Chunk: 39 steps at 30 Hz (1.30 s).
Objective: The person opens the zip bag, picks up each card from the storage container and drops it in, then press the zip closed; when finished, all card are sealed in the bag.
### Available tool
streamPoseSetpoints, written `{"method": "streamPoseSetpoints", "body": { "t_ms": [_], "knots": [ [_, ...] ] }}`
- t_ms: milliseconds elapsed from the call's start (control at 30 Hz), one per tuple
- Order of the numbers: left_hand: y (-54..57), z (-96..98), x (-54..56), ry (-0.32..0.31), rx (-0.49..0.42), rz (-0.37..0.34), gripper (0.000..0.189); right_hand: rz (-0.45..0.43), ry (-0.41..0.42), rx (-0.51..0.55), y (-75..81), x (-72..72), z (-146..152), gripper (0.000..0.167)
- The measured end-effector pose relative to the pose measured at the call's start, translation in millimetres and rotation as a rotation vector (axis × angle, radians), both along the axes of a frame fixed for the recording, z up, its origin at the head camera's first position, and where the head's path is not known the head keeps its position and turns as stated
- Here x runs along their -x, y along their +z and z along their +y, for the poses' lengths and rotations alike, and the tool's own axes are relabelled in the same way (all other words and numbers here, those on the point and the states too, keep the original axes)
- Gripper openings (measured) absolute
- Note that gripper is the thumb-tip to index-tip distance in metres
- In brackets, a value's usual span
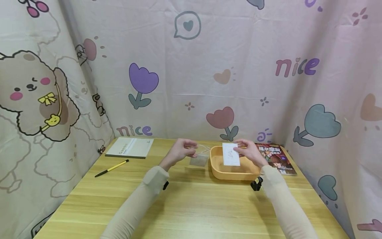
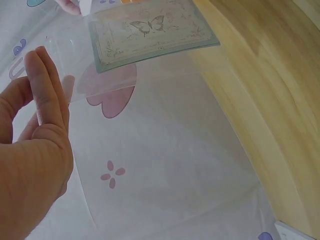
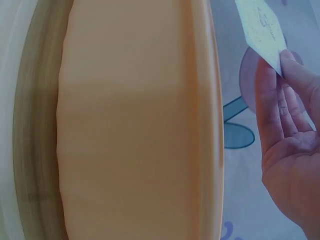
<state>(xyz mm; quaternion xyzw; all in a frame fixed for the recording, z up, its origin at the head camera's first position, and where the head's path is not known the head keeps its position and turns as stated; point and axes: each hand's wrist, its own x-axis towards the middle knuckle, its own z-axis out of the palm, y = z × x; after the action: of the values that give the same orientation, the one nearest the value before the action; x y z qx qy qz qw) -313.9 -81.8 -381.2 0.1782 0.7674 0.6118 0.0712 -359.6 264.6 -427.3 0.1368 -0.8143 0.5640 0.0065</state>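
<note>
My left hand [image 1: 182, 151] pinches the upper edge of a clear plastic bag [image 1: 203, 150], left of the orange bin [image 1: 225, 175]. A greyish butterfly card [image 2: 155, 32] shows at the bag in the left wrist view; it appears to be inside, though the film makes this hard to tell. Between thumb and fingers, my right hand [image 1: 250, 152] holds a white card [image 1: 230, 156] upright over the bin. The card's face bears a small faint drawing. In the right wrist view the bin's orange wall [image 3: 130, 125] fills the middle, with the right hand beyond its rim.
A pale notebook [image 1: 131, 147] lies at the table's back left, with a yellow and black pen [image 1: 111, 168] in front of it. Right of the bin is a colourful magazine [image 1: 277, 159], partly behind the right hand. A patterned curtain [image 1: 185, 83] hangs behind the wooden table [image 1: 203, 205].
</note>
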Motion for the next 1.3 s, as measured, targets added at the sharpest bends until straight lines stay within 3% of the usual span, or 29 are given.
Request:
{"method": "streamPoseSetpoints", "body": {
  "t_ms": [400,900,1300],
  "knots": [
    [-0.9,-0.2,1.1,0.005,-0.009,0.005,0.036,0.049,-0.140,0.184,-1.2,-5.1,-19,0.040],
    [-2.2,-3.3,1.0,0.009,-0.054,-0.009,0.037,0.160,-0.113,0.352,11.7,-13.6,-50,0.033],
    [-4.9,-3.6,2.6,0.029,-0.056,-0.010,0.035,0.182,-0.079,0.451,25.0,-18.5,-69,0.026]
  ]
}}
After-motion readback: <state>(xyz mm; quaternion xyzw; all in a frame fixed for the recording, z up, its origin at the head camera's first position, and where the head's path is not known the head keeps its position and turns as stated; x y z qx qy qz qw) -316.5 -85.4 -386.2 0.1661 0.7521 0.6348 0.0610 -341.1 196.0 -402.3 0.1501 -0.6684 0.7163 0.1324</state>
